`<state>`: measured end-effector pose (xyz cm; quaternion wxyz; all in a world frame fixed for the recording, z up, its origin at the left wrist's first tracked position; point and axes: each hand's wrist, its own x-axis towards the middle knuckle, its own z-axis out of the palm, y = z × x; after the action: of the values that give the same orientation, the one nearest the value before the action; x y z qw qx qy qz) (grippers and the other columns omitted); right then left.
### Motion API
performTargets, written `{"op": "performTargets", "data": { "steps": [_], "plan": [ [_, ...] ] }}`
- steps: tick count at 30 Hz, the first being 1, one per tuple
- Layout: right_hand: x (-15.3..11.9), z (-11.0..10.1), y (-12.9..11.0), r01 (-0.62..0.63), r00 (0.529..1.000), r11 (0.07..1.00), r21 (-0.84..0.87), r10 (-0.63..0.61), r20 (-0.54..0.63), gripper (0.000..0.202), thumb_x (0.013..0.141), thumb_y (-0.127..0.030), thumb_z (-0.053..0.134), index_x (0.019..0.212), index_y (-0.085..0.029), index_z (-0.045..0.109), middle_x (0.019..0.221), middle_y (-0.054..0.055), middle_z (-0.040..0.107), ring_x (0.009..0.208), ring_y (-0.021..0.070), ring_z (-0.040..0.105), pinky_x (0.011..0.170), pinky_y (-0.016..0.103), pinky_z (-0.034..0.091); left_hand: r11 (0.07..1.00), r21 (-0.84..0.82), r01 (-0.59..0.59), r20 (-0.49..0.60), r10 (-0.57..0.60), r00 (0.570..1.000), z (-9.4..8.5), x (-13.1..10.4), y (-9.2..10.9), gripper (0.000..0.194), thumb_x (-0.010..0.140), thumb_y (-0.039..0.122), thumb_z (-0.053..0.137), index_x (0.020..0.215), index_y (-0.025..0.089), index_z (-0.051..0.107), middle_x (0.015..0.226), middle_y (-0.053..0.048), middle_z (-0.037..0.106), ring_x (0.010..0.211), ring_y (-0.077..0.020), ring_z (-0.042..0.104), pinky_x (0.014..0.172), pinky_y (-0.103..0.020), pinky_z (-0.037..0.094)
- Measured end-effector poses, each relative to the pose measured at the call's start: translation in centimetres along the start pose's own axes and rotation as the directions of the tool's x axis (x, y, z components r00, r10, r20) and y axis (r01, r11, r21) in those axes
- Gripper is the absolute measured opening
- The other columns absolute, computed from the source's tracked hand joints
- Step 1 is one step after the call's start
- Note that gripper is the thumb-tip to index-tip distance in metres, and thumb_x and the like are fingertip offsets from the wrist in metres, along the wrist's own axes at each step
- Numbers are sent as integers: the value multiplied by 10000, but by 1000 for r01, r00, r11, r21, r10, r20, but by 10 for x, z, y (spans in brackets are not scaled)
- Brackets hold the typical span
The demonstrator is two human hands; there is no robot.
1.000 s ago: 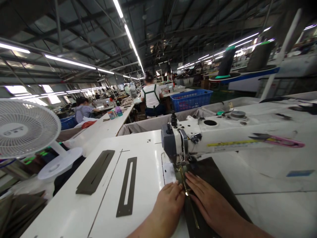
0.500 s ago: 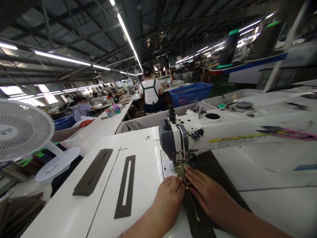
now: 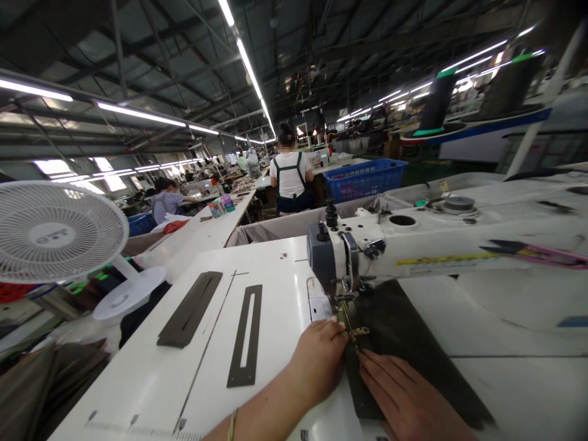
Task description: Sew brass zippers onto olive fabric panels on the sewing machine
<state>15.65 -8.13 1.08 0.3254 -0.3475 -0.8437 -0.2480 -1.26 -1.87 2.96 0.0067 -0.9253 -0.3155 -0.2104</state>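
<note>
1. Left hand (image 3: pixel 319 361): fingers (image 3: pixel 337 331) curled down and bunched, tips at the brass zipper pull (image 3: pixel 359 332). Looks like a pinch on the pull, but the tips hide the contact, so I cannot tell whether they grip it or only press beside it.
2. Right hand (image 3: pixel 407 401): fingers (image 3: pixel 374 362) stretched flat and close together, palm down, pressing the dark fabric panel (image 3: pixel 408 343). Nothing held; open and lying on the cloth.
3. The two hands sit just beside each other, left at 9 o'clock of the zipper line, right at 4 o'clock of the pull.
4. Dark fabric panel lies flat on the desk (image 3: pixel 275 269), running from under the presser foot (image 3: pixel 342 301) back toward the wearer at 6 o'clock. Zipper pull is just short of the foot.
5. Sewing machine (image 3: pixel 413 245), white, its arm extending to 3 o'clock; head directly at 12 o'clock of the hands. Pink-handled snips (image 3: pixel 537 252) rest on the arm.
6. At 9 o'clock of the left hand, on the desk: a dark slotted strip (image 3: pixel 245 334), and further out a stack of similar strips (image 3: pixel 190 309).
7. White fan (image 3: pixel 55 233) stands off the desk edge at 9 o'clock.
8. Far at 12 o'clock: a seated person in white top (image 3: pixel 289 177), back turned; blue basket (image 3: pixel 365 179) beside them.
</note>
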Motion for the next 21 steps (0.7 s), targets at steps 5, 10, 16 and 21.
{"op": "performTargets", "data": {
  "steps": [5,10,16,21],
  "plan": [
    [2,5,-5,-79,992,988,134,91,-84,454,899,-41,229,768,-142,652,814,55,680,775,156,616,734,278,472,995,97,-20,-127,32,991,12,-10,5,187,812,105,547,987,120,611,1046,-86,652,966,-232,615,877,-366,523],
    [0,-3,4,16,999,994,107,-12,-45,397,889,-34,272,808,-151,643,837,28,687,777,137,628,707,242,484,991,116,-60,-222,84,971,23,-13,4,154,884,142,490,972,116,613,1022,-83,662,944,-216,626,847,-342,540],
    [3,8,1,-86,990,988,130,100,-103,446,920,-40,236,770,-158,638,800,27,684,755,126,627,700,239,478,992,97,-77,-257,100,961,20,-6,-1,202,926,162,421,947,112,615,992,-88,661,920,-213,629,836,-348,545],
    [6,21,2,-164,957,970,179,201,-211,483,956,-74,207,725,-168,621,773,-6,680,731,103,622,677,223,465,992,61,-109,-293,122,948,17,3,-6,303,962,190,318,911,106,605,923,-88,660,871,-211,638,800,-348,558]
  ]
}}
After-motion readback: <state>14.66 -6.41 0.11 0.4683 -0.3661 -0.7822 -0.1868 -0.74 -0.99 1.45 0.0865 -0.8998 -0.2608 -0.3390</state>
